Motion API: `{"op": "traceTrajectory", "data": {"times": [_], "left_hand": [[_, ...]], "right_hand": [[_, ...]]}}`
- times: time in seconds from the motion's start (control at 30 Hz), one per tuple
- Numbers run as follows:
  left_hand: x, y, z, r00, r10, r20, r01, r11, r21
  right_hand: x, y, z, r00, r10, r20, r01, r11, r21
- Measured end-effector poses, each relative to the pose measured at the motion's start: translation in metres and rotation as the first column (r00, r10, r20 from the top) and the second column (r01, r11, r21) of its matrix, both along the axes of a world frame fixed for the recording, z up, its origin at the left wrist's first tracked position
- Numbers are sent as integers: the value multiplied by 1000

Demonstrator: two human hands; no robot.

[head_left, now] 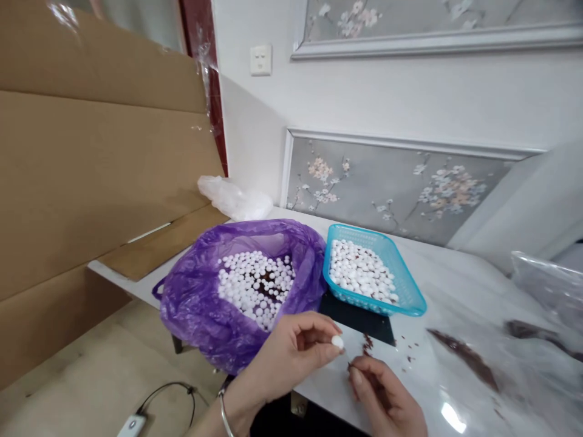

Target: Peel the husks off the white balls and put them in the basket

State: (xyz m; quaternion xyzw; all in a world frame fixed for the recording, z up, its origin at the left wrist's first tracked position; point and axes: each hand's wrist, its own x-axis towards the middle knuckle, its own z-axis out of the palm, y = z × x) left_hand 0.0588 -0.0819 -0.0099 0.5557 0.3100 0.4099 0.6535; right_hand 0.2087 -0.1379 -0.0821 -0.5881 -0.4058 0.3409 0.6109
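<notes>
Left hand point(291, 355): thumb and fingertips point(324, 351) pinched on one white pellet point(337, 342). The pellet sticks out at the tips, held clear of the table point(455, 291). Silver bangle point(224, 413) on that wrist.

Right hand point(385, 400): just below and right of the pellet, fingers curled in, tips close together. Can't tell whether they grip anything.

Brown flakes point(367, 347) lie on the table right beside those fingertips, between the two hands and a little beyond.

Purple bag point(195, 303): open, full of the same white pellets, right behind the left fingers. Can't tell if it touches the hand.

Blue basket point(410, 291): part-filled with pellets plus some brown bits, beyond both sets of fingertips, sitting on a black slab point(364, 321).

Clear bag point(542, 285) with brown residue: well right of the right fingers.

Cardboard point(91, 182): far left of the left fingers.
</notes>
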Motion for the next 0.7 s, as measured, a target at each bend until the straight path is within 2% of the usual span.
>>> {"op": "traceTrajectory", "data": {"times": [0.07,0.17,0.37,0.47,0.6,0.7], "left_hand": [[11,-5,-15,999,-9,47,15,990,-142],[20,-5,-24,998,-2,57,18,961,-275],[30,7,-27,999,41,-23,-44,982,-185],[32,10,-31,999,51,4,-49,973,-225],[32,10,-38,993,65,98,-19,909,-416],[32,9,-42,989,71,132,6,863,-506]], "right_hand": [[4,0,7,999,10,-36,-9,1000,19],[13,0,15,997,20,-75,-18,999,34],[24,2,19,989,127,-77,-117,985,126],[25,4,19,983,159,-90,-141,974,179],[22,6,17,968,178,-177,-150,976,160],[19,5,18,964,190,-188,-164,976,144]]}}
